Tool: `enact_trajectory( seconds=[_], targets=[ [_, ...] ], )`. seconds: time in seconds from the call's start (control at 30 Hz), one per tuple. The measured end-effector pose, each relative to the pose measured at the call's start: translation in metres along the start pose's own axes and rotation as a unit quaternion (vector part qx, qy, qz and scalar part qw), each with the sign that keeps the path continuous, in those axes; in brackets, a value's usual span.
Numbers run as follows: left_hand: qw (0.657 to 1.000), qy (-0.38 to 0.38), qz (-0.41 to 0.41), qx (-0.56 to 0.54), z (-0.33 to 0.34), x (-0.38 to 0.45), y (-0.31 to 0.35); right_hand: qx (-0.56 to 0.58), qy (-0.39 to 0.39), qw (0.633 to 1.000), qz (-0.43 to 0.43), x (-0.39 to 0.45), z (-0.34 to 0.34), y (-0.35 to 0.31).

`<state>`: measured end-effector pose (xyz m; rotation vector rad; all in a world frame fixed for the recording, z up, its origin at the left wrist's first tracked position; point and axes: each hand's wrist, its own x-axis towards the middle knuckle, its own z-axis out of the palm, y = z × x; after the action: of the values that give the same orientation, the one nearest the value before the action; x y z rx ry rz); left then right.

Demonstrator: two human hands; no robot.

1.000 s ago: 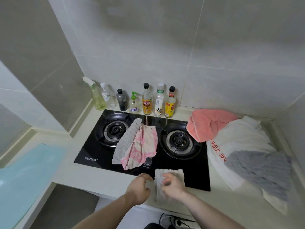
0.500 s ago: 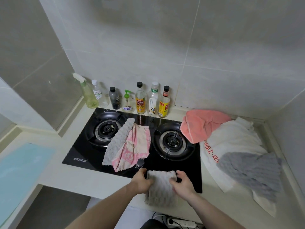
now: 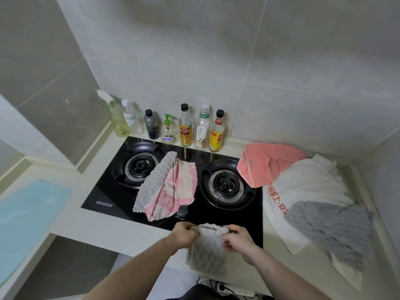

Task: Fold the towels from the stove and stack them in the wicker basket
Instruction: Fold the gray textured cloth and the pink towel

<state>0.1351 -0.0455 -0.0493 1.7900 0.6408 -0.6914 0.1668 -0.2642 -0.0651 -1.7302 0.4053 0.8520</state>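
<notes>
Both hands grip the grey towel (image 3: pixel 207 249) at the desk's front edge: left hand (image 3: pixel 184 234) pinching its top-left corner, right hand (image 3: pixel 238 239) its top-right, cloth hanging below.

Single head view: looks forward-down at stove (image 3: pixel 173 191), close above counter.

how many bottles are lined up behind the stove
7, in a row against the wall: spray bottle, clear bottle, dark bottle, green pump bottle, three sauce bottles.
</notes>
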Motion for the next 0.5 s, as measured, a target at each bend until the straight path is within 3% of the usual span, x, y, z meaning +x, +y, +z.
enact_trajectory(
  seconds=[0.23,0.5],
  targets=[
    [0.991,-0.018,0.013,-0.129,0.006,-0.003,-0.002,0.000,0.037,0.998,-0.056,0.000,-0.004,0.006],
    [0.996,0.012,0.092,0.001,0.011,-0.013,-0.007,-0.126,0.083,0.975,-0.161,-0.015,0.001,0.023]
  ],
)
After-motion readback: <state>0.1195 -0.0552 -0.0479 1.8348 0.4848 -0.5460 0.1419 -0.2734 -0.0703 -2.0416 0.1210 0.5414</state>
